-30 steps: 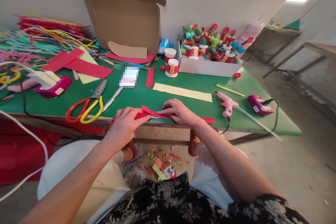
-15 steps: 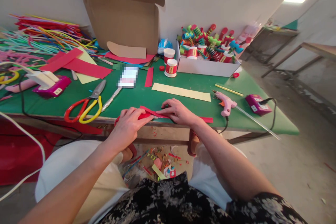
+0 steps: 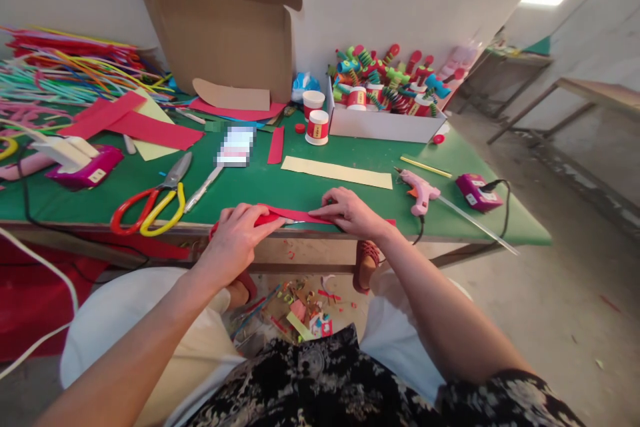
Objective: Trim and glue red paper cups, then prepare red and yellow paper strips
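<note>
A red strip [image 3: 296, 215], paper or thin foam, lies along the front edge of the green table. My left hand [image 3: 238, 235] is closed over its left part, thumb stretched along the near edge. On the strip's right part my right hand [image 3: 347, 212] pinches and presses with bent fingers. The strip's right end shows beyond my right wrist. Under the strip, between the hands, a thin silvery edge peeks out; its kind I cannot make out. Behind the hands lies a pale yellow strip [image 3: 337, 173].
Scissors [image 3: 165, 197] lie left, a pink glue gun [image 3: 420, 192] right, near a purple power socket [image 3: 479, 192]. Two red-and-white cups [image 3: 317, 129] stand before a white box [image 3: 387, 127] of colourful toys. An open cardboard box [image 3: 225, 40] stands behind. Scraps [image 3: 305, 317] litter the floor.
My right hand has slid a little to the right along the red strip, baring more of it between the hands. My left hand stays on its part. The whole view has turned slightly right.
</note>
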Available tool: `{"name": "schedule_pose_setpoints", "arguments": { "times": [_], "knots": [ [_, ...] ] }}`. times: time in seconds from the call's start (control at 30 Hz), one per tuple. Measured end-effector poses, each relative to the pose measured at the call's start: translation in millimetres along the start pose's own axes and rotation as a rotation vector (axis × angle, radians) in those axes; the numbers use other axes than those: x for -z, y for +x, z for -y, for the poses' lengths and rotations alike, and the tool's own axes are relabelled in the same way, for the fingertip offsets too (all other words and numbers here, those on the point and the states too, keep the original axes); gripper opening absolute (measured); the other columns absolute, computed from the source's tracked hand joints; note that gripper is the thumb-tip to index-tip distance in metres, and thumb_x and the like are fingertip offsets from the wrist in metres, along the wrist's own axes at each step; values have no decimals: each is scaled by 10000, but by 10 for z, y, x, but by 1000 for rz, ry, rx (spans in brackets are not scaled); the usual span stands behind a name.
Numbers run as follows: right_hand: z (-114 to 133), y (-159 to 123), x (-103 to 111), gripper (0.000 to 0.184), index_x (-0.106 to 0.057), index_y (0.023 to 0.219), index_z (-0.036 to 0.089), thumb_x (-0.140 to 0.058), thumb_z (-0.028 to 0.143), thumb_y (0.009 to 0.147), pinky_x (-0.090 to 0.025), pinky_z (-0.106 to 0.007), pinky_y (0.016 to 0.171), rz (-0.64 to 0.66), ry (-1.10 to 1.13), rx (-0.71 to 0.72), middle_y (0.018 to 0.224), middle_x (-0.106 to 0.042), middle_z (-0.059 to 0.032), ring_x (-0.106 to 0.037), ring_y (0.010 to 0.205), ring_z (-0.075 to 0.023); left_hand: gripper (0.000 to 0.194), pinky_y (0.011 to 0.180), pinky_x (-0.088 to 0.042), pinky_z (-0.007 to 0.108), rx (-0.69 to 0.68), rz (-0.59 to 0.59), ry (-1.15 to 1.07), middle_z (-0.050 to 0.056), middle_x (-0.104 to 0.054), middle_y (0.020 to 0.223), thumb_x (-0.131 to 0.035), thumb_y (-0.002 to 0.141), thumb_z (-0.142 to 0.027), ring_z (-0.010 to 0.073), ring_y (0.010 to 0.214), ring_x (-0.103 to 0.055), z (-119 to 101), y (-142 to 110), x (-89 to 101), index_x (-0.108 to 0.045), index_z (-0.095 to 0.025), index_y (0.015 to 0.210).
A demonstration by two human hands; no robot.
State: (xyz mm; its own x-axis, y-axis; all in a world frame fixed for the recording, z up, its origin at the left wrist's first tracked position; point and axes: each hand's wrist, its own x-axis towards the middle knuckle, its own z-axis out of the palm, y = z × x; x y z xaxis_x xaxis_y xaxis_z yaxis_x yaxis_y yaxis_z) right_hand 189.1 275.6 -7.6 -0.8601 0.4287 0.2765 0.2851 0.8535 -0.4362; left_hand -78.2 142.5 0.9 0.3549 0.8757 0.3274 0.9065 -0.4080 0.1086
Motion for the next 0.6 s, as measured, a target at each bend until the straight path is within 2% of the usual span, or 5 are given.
{"name": "schedule_pose_setpoints", "arguments": {
  "times": [0.47, 0.6],
  "knots": [
    [-50, 14, -64, 444, -730, 1199, 325, -519, 77, 897, -433, -421, 911, -23, 23, 1, 1022, -591, -70, -530, 938, -216, 667, 781, -376, 386, -32, -1, 47, 97, -640, 1142, -404, 756, 90, 265, 1034, -522, -79, 74, -32, -669, -258, 1260],
    [-46, 20, -72, 423, -738, 1191, 301, -510, 85, 908, -432, -414, 900, -26, 35, 9, 1015, -587, -76, -532, 925, -212, 655, 773, -374, 386, -32, 5, 35, 104, -635, 1146, -405, 765, 84, 270, 1038, -519, -90, 61, -26, -668, -249, 1263]
  ]
}}
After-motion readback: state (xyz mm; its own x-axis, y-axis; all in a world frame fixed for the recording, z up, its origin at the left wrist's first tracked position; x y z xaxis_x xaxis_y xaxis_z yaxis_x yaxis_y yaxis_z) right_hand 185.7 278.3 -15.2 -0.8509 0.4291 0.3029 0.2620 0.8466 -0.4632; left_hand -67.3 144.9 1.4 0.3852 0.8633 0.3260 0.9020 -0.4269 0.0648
